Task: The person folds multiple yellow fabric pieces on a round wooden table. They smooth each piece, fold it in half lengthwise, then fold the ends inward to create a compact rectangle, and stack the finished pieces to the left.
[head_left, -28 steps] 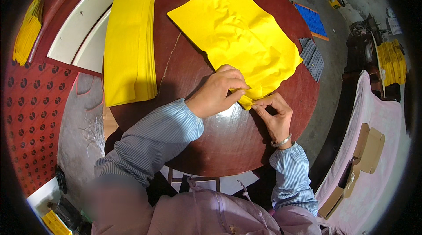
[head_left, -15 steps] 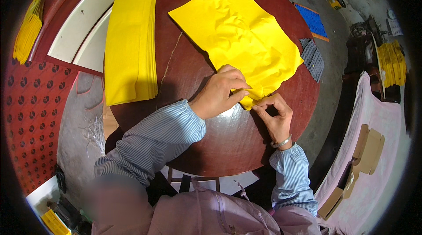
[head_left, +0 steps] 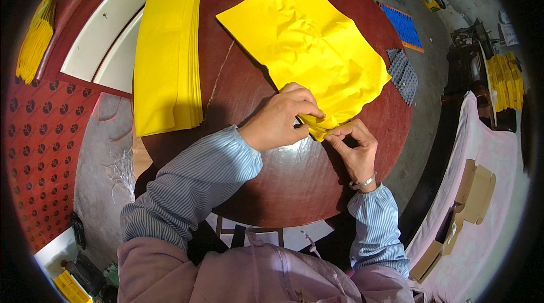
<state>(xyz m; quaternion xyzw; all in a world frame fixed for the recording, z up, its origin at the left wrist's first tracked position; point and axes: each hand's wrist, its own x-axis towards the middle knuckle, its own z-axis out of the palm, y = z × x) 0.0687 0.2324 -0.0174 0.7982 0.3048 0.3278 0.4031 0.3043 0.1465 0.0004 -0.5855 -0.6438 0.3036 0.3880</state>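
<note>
A crumpled sheet of yellow fabric-like material (head_left: 317,42) lies spread on the round, dark red table (head_left: 272,190). Its near end is bunched narrow between my hands. My left hand (head_left: 281,116) has thumb and fingers curled on the gathered edge, pinching it. Close on its right, my right hand (head_left: 354,144) pinches the tip of the same end between thumb and forefinger. A bracelet (head_left: 362,182) circles my right wrist. Whether the piece is a single sheet or a flat bag, I cannot tell.
A tall stack of folded yellow pieces (head_left: 167,54) stands on the table's left side. A grey bumpy mat (head_left: 402,76) and a blue mat (head_left: 401,26) show past the right edge. At the right, an opened cardboard box (head_left: 475,192) rests on a pink cloth (head_left: 504,173).
The fingers of my left hand have shifted slightly, and the gathered near end now shows more fold between my hands. My right hand stays nearly in place.
</note>
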